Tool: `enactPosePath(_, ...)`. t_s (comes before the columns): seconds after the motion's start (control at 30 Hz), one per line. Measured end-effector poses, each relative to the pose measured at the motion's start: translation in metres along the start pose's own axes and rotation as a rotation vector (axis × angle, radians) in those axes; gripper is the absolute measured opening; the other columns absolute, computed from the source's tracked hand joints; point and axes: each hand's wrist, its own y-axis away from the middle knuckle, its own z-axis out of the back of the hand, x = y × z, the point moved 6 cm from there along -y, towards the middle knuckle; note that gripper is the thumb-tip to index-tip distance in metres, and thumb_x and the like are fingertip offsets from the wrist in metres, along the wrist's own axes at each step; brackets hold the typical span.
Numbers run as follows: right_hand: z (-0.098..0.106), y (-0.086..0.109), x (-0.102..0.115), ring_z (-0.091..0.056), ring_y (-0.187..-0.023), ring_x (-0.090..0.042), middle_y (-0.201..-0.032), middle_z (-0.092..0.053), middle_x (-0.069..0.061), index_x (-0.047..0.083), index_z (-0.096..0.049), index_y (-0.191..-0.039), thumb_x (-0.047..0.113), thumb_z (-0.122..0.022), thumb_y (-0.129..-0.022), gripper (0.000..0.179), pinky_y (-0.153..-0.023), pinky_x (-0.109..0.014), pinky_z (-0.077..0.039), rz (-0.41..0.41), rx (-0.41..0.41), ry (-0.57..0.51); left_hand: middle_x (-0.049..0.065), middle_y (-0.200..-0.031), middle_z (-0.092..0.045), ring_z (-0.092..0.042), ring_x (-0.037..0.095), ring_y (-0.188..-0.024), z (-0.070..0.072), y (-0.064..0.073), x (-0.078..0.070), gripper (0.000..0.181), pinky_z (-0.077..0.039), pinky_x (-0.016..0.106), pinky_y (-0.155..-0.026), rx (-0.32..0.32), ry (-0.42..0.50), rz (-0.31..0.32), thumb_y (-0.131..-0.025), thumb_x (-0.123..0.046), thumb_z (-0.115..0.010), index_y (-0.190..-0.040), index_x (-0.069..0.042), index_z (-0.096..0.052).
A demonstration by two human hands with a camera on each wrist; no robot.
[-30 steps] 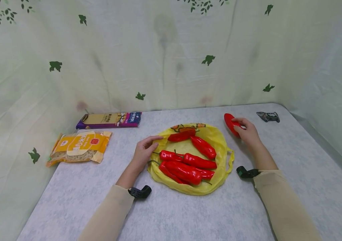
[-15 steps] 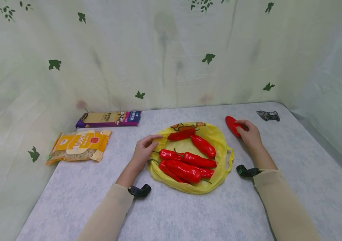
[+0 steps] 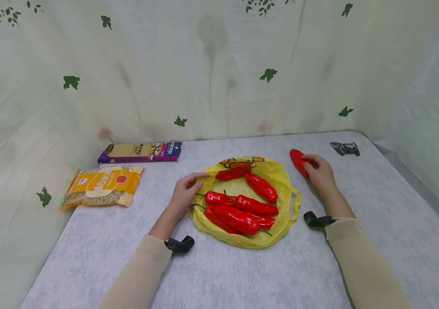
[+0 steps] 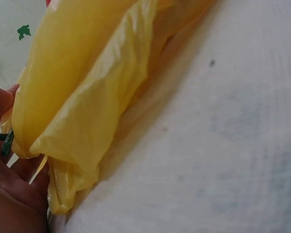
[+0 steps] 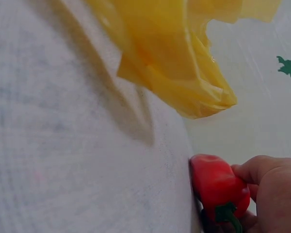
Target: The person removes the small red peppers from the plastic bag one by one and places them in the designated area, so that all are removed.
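Note:
A yellow plastic bag (image 3: 239,187) lies spread open in the middle of the table, with several glossy red peppers (image 3: 258,207) inside. At the bag's left rim, my left hand (image 3: 184,192) holds the edge between thumb and fingers; the left wrist view shows the yellow film (image 4: 87,92) and a green pepper stem (image 4: 7,141) by those fingers. Right of the bag, my right hand (image 3: 321,171) grips another red pepper (image 3: 297,160). In the right wrist view this pepper (image 5: 218,182) rests against the table, its green stem towards the camera.
An orange-and-clear food packet (image 3: 103,186) lies at the table's left side. Behind it is a long purple-and-tan packet (image 3: 140,153). A small black packet (image 3: 345,148) sits at the far right. A bag handle loop (image 3: 295,206) sticks out at right. Curtains surround the table (image 3: 242,279).
My right hand has lowered the red pepper slightly towards me and onto the table, right of the bag. The left hand has stayed at the bag's rim.

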Motion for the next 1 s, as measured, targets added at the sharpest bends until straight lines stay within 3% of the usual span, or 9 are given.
enactPosePath(0.43, 0.002, 0.002, 0.0, -0.043, -0.136, -0.031, -0.15, -0.046, -0.012, 0.015, -0.055, -0.138, 0.022, -0.043, -0.102, 0.038, -0.113, -0.049, -0.043, 0.005, -0.061, -0.003, 0.015, -0.137, -0.061, -0.053, 0.023, -0.13, 0.0, 0.0, 0.0, 0.03, -0.044, 0.013, -0.1, 0.002, 0.001, 0.005, -0.102, -0.012, -0.054, -0.128, -0.003, -0.064)
enactPosePath(0.63, 0.005, 0.003, 0.001, -0.044, -0.134, -0.031, -0.15, -0.045, -0.011, 0.016, -0.056, -0.138, 0.023, -0.042, -0.102, 0.039, -0.111, -0.048, -0.045, -0.005, -0.089, -0.003, 0.016, -0.138, -0.06, -0.053, 0.017, -0.128, 0.0, -0.001, 0.001, 0.031, -0.043, 0.013, -0.101, 0.003, -0.008, 0.009, -0.103, -0.015, -0.054, -0.129, -0.003, -0.064)
enactPosePath(1.0, 0.023, 0.011, 0.025, -0.045, -0.135, -0.028, -0.146, -0.051, -0.009, 0.017, -0.058, -0.137, 0.019, -0.039, -0.101, 0.04, -0.112, -0.047, -0.043, 0.039, -0.208, -0.032, 0.01, -0.138, -0.061, -0.052, 0.016, -0.129, 0.0, -0.002, 0.005, 0.029, -0.041, 0.017, -0.104, -0.017, -0.028, 0.045, -0.103, -0.014, -0.053, -0.128, -0.007, -0.066)
